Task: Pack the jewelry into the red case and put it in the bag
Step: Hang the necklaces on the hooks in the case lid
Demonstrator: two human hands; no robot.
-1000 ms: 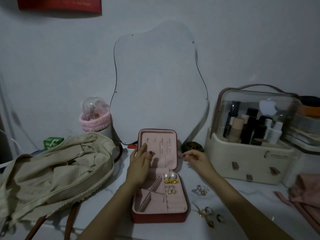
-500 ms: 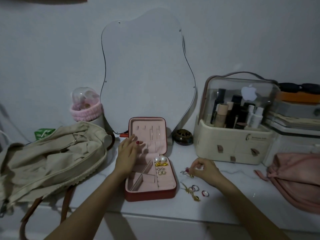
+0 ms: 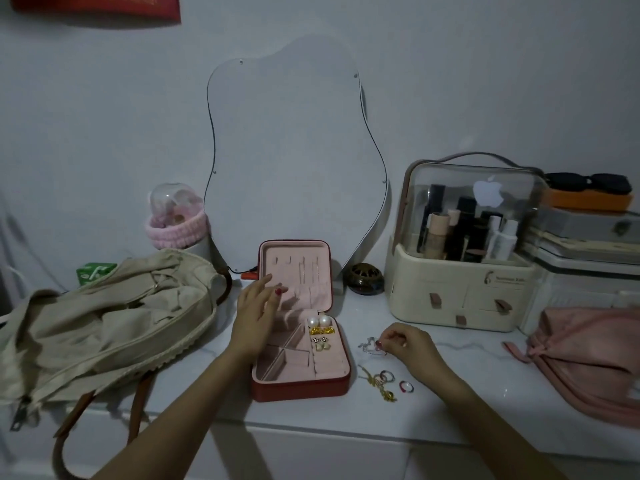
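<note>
Head view: the red case (image 3: 300, 388) lies open on the white counter (image 3: 450, 403), its lid upright against the mirror (image 3: 294, 161). Pearl earrings (image 3: 319, 321) and small gold studs (image 3: 321, 330) sit in the case's right-hand slots. The left hand (image 3: 254, 320) rests with fingers extended on the case's left side, holding nothing. Right of the case, the right hand (image 3: 408, 344) pinches a silver chain (image 3: 369, 345). Rings (image 3: 393, 381) and a gold chain (image 3: 375, 384) lie nearer, right of the case. The beige bag (image 3: 104, 323) slumps left of the case.
</note>
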